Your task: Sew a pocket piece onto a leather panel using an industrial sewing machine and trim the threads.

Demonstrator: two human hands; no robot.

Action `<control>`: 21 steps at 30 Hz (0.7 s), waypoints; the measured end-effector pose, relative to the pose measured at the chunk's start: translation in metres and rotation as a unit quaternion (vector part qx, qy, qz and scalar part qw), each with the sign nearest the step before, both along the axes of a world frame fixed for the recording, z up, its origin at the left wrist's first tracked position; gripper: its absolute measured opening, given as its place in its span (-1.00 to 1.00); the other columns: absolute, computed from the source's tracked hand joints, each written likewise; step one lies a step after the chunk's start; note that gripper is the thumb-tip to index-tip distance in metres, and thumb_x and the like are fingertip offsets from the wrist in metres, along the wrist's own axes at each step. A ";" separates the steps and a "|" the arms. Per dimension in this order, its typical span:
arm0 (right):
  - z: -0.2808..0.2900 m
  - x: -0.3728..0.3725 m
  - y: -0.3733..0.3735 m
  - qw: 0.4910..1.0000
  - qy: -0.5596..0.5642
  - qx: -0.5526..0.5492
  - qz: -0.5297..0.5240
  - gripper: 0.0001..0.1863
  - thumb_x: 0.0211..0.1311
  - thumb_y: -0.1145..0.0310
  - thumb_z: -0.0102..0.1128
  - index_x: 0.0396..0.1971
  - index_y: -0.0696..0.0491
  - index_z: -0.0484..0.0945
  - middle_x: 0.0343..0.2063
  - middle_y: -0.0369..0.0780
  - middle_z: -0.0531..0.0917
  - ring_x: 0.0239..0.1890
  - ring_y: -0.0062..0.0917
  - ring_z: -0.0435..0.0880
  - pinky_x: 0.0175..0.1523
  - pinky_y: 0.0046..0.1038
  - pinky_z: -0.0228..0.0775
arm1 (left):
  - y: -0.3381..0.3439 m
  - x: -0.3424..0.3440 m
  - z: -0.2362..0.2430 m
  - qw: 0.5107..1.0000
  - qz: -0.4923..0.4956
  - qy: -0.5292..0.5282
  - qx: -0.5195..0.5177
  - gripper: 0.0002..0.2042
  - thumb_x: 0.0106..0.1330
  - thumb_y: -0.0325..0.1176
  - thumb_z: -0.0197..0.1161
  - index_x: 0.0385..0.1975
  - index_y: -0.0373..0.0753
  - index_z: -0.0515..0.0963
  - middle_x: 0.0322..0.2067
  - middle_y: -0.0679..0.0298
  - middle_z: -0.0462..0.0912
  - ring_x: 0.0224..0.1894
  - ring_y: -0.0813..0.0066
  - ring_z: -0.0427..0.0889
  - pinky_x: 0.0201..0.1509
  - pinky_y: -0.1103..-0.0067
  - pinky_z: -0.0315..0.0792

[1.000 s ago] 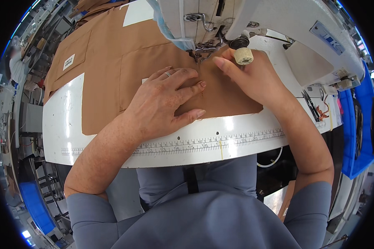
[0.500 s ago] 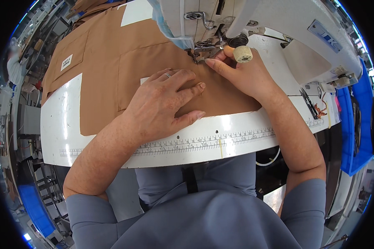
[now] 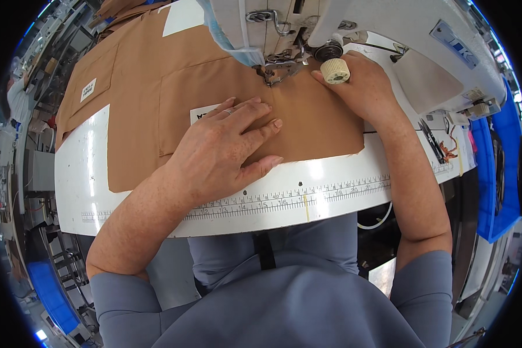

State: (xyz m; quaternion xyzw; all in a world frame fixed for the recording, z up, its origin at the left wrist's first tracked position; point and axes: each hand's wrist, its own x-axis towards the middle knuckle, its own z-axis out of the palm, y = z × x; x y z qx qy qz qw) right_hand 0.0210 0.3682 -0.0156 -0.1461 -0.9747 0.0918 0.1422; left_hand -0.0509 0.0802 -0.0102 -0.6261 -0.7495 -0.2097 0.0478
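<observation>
A brown fabric piece (image 3: pixel 133 81) with stitched pockets and white labels lies under the needle and presser foot (image 3: pixel 268 78) of a white sewing machine (image 3: pixel 406 29). My left hand (image 3: pixel 220 142) rests open on the fabric below the needle, fingers spread and slightly bent. Right of the needle, my right hand (image 3: pixel 365 87) is at the fabric's upper right, its thumb pointing left beside a cream ridged knob (image 3: pixel 334 71); the other fingers are mostly hidden behind the knob, so I cannot tell what they hold. A light blue cloth (image 3: pixel 238 46) hangs on the machine head.
The white table (image 3: pixel 81 174) has a printed ruler along its front edge. Black snips (image 3: pixel 432 142) and orange scraps (image 3: pixel 449 151) lie at the right, beside a blue bin (image 3: pixel 490 203). More brown fabric is piled at the back. Another blue bin (image 3: pixel 51 296) stands at lower left.
My right hand has moved up and right, away from the needle, exposing more fabric beside it. My left hand and the fabric have shifted slightly.
</observation>
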 end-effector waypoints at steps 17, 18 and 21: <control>-0.001 -0.002 0.006 0.993 0.006 -0.121 0.013 -0.54 0.41 -0.08 0.19 -0.31 0.05 0.75 -0.50 -0.14 0.72 -0.34 -0.20 0.71 -0.18 -0.14 0.51 | -0.001 0.002 0.008 0.999 -0.007 -0.036 -0.040 -0.52 0.26 -0.25 0.49 0.16 -0.31 0.65 0.26 0.07 0.62 0.39 0.05 0.53 0.50 0.10 0.35; -0.001 -0.002 0.005 0.992 0.020 -0.127 0.018 -0.55 0.41 -0.08 0.20 -0.28 0.05 0.76 -0.48 -0.14 0.73 -0.33 -0.20 0.72 -0.17 -0.14 0.51 | -0.001 0.002 0.008 0.999 -0.007 -0.034 -0.039 -0.51 0.27 -0.25 0.49 0.17 -0.31 0.65 0.26 0.07 0.62 0.40 0.05 0.52 0.51 0.10 0.35; 0.000 -0.001 0.005 0.993 0.017 -0.117 0.014 -0.55 0.41 -0.08 0.19 -0.22 0.03 0.78 -0.44 -0.13 0.75 -0.30 -0.19 0.74 -0.13 -0.14 0.53 | -0.001 0.003 0.009 0.998 -0.006 -0.042 -0.038 -0.52 0.27 -0.26 0.48 0.17 -0.31 0.65 0.26 0.06 0.62 0.40 0.04 0.52 0.52 0.10 0.33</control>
